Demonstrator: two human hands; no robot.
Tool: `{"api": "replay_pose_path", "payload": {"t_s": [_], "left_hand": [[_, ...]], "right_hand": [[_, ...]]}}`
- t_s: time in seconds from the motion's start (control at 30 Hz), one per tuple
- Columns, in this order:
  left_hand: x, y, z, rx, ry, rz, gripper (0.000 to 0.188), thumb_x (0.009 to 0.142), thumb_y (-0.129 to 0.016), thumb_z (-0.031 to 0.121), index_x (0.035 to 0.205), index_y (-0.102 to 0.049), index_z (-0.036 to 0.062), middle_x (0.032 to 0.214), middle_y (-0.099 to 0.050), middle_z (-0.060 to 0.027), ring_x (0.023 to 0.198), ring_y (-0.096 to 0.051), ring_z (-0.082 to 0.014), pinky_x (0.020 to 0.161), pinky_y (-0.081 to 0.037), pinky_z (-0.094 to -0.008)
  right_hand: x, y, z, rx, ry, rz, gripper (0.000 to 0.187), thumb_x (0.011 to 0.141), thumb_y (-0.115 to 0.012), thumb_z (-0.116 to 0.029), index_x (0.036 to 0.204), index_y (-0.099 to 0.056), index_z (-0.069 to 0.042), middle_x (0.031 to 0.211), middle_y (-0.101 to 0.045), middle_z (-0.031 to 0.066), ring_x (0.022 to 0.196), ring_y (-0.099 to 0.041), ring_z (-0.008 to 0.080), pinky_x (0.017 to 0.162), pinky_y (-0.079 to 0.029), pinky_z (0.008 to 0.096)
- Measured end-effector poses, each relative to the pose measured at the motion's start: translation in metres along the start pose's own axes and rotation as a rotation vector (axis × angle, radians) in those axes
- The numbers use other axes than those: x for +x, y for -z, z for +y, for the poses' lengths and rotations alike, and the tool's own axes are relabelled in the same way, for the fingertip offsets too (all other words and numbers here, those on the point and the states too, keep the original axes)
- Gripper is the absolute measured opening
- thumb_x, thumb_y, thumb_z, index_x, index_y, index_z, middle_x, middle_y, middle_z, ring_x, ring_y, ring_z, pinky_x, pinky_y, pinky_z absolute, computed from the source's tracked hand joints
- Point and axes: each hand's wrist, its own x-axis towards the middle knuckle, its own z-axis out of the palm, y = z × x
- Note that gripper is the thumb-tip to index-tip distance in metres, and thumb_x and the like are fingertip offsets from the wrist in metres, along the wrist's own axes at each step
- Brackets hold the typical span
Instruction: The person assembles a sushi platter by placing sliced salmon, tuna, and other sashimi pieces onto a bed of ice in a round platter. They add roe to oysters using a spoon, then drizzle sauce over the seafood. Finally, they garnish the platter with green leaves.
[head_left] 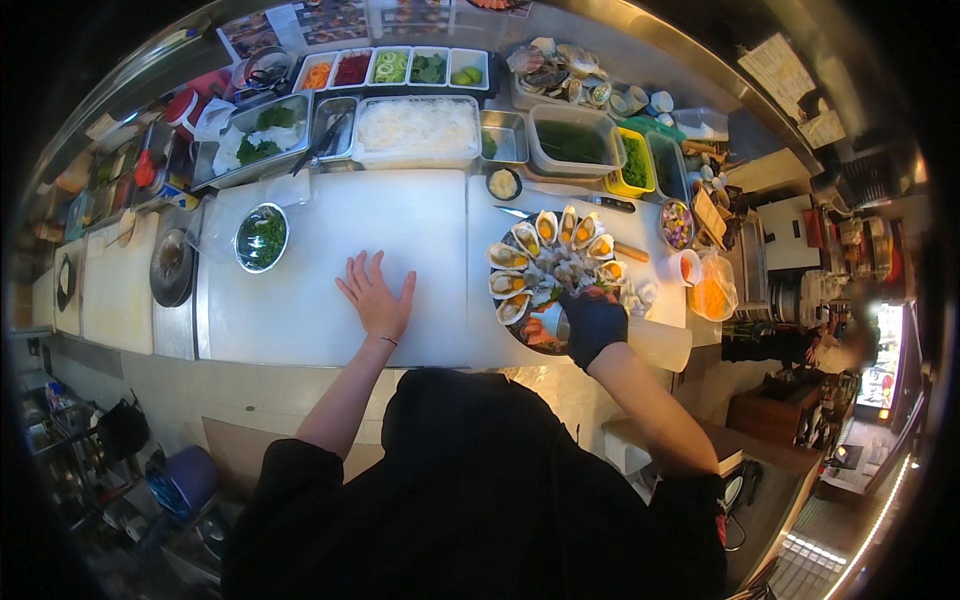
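Plating looks like the step in hand, judging by where your hands sit. Largest first: the white cutting board [330, 260] fills the centre of the frame, and your bare left hand [375, 297] lies flat on it with fingers spread apart, holding nothing. Right of centre sits the round platter [520, 335], with shellfish on the half shell [548, 228] fanned along its upper and left rim. Your gloved right hand [590, 322] hovers over the platter's lower right part; whether its fingers pinch a garnish I cannot tell. Upper left of the board stands a small steel bowl of greens [262, 237]. Your next move likely calls for a light, steady touch, so the arranged shells stay put
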Motion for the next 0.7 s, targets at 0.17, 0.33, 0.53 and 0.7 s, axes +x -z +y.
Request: {"api": "replay_pose_path", "payload": {"t_s": [0.17,0.33,0.53,0.7], "left_hand": [[-0.001,-0.002,0.0,0.042,-0.025,-0.001,0.074,0.096,-0.073,0.051,0.152,-0.049,0.0083,0.161,-0.04,-0.0216,0.157,-0.026,-0.0461,0.128,-0.007,-0.0714],[0.0,-0.003,0.0,0.038,-0.032,-0.005,0.073,0.096,-0.073,0.05,0.151,-0.05,0.0087,0.161,-0.04,-0.0217,0.157,-0.027,-0.0462,0.128,-0.008,-0.0721],[-0.001,-0.001,0.0,0.026,-0.033,-0.01,0.072,0.096,-0.076,0.047,0.152,-0.05,0.0096,0.161,-0.041,-0.0201,0.158,-0.027,-0.0441,0.128,-0.007,-0.0718],[-0.001,-0.003,-0.001,0.026,-0.029,-0.014,0.072,0.096,-0.076,0.047,0.152,-0.05,0.0099,0.162,-0.04,-0.0194,0.158,-0.026,-0.0437,0.128,-0.007,-0.0721]], "right_hand": [[0.001,-0.016,-0.015,0.021,-0.017,0.055,0.057,0.084,-0.076,-0.021,0.14,-0.065,-0.02,0.122,-0.072,0.012,0.111,-0.073,0.0328,0.086,-0.058,0.0484],[-0.03,-0.013,-0.01,0.271,-0.121,0.018,0.052,0.084,-0.076,-0.02,0.135,-0.065,-0.02,0.117,-0.074,0.0134,0.106,-0.074,0.0351,0.084,-0.06,0.0502],[-0.022,-0.02,-0.032,0.269,-0.153,-0.069,0.046,0.087,-0.075,-0.019,0.131,-0.063,-0.017,0.113,-0.074,0.0109,0.103,-0.076,0.0345,0.084,-0.061,0.0491],[-0.035,-0.021,-0.025,0.301,-0.203,0.009,0.045,0.087,-0.073,-0.016,0.13,-0.062,-0.016,0.11,-0.074,0.0127,0.103,-0.075,0.0346,0.082,-0.06,0.0492]]}}
